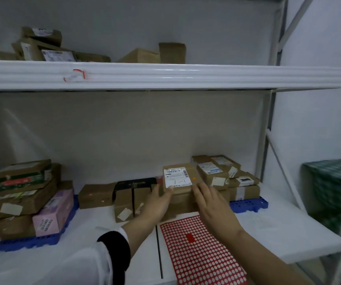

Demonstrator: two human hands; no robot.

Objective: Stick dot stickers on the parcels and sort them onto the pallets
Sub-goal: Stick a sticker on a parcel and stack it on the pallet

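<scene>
A brown cardboard parcel [194, 173] with a white shipping label and a small orange dot sticker on its top sits on another box at the middle of the shelf. My left hand [157, 204] touches its near left corner with straight fingers. My right hand [212, 204] lies flat against its near right edge, fingers extended. A red sheet of dot stickers [198, 254] lies on the white shelf just below my hands. A blue pallet [247, 205] at the right carries several brown parcels; another blue pallet [32, 243] at the left holds stacked boxes.
A pink box [52, 214] leans on the left stack. Brown and black boxes [133, 194] stand loose between the pallets. More parcels [42, 48] lie on the upper shelf behind its white beam [165, 76]. A green checked object [333, 194] stands at the right.
</scene>
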